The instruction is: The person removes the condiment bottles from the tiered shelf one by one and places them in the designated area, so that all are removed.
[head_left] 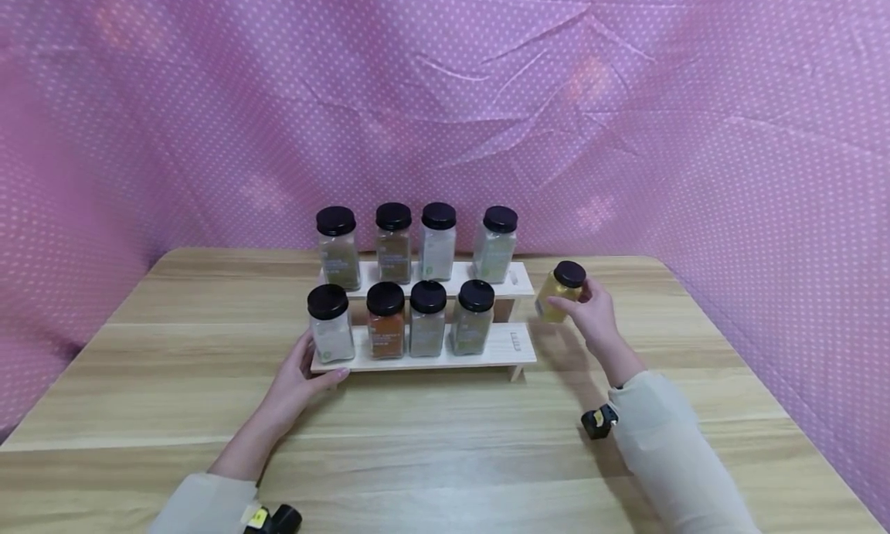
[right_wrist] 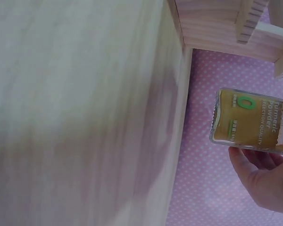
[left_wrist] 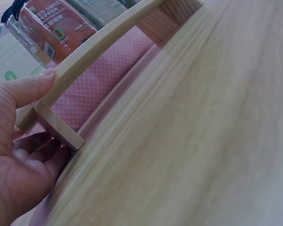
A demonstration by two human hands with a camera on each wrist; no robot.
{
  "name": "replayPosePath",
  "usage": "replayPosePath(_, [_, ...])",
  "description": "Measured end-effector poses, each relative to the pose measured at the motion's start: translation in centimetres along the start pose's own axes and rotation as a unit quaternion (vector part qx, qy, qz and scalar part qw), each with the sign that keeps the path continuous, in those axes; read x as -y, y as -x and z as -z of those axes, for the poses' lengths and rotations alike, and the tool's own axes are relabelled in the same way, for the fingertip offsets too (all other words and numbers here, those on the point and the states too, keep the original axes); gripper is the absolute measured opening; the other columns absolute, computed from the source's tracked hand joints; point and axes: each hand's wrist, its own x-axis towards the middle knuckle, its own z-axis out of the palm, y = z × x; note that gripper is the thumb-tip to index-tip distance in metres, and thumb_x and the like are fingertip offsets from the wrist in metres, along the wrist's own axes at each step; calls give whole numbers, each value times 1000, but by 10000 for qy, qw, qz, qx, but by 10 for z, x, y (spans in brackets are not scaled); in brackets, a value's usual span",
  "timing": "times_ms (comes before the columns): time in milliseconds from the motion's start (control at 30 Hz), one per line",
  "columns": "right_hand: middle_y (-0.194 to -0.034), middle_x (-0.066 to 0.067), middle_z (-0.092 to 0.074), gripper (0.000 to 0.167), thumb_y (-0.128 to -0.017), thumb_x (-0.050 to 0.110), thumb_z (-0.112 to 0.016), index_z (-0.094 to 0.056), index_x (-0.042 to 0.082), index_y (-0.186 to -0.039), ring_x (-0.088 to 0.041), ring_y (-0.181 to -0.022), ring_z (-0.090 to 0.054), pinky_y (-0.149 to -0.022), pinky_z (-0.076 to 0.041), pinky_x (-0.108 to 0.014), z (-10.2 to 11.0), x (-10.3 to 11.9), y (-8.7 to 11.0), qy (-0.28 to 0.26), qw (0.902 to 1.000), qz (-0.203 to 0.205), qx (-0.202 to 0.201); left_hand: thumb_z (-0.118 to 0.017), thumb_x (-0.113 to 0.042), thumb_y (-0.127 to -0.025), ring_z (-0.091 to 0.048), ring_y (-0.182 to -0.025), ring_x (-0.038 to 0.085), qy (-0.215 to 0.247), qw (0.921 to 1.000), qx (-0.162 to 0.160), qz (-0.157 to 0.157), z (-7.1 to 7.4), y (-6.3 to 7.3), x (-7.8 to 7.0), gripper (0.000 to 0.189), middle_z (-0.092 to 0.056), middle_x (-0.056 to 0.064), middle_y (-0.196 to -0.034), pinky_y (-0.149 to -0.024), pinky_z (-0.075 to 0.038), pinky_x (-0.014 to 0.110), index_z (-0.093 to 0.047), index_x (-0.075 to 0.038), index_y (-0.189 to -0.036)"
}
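Observation:
My right hand (head_left: pixel 593 315) grips a spice jar (head_left: pixel 560 290) with a black lid and yellow contents, held slightly tilted to the right of the rack. In the right wrist view its label on the turmeric jar (right_wrist: pixel 250 117) reads "turmeric powder". At the left end of the two-tier wooden spice rack (head_left: pixel 506 350), my left hand (head_left: pixel 295 387) holds the lower shelf. The left wrist view shows the thumb on top of the shelf edge and the other fingers below, by the short wooden leg (left_wrist: pixel 59 126).
Several black-lidded jars stand on each tier, among them a red sweet pepper jar (head_left: pixel 385 329) on the lower one and a pale jar (head_left: pixel 495 248) at the upper right. A pink dotted cloth (head_left: pixel 445 93) hangs behind the wooden table (head_left: pixel 431 449).

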Motion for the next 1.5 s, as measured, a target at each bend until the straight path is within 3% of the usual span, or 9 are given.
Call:
replayPosePath(267, [-111, -20, -48, 51, -70, 4, -68, -46, -5, -115, -28, -101, -44, -87, -36, -37, -13, -7, -14, 64, 9999, 118, -48, -68, -10, -74, -13, -125, 30, -17, 10000, -32, 55, 1, 2, -3, 87, -16, 21, -138, -99, -15, 42, -9, -4, -138])
replayPosePath(567, [-117, -21, -45, 50, -71, 2, -66, -44, -6, -116, -29, -107, -40, -91, -32, -36, -21, -15, -27, 18, 10000, 44, -26, -68, -10, -74, -17, -124, 32, -54, 10000, -36, 47, 0, 1, -2, 86, -19, 23, -136, -98, -17, 43, -10, -3, -137])
replayPosePath(967, [-119, -22, -45, 49, -73, -1, -64, -43, -6, -117, -28, -107, -40, -91, -33, -34, -23, -25, -36, 3, 10000, -93, -2, -68, -10, -74, -16, -124, 33, -97, 9999, -30, 53, -1, 1, -3, 86, -19, 24, -136, -98, -16, 44, -10, -3, -137])
replayPosePath(1500, [-123, -24, -42, 50, -74, -4, -60, -40, -9, -120, -30, -110, -40, -91, -33, -34, -27, -27, -42, -86, 9999, 40, 64, -68, -11, -74, -17, -124, 31, -50, 9999, -15, 94, 0, 1, -2, 86, -19, 23, -137, -98, -17, 44, -9, -6, -138])
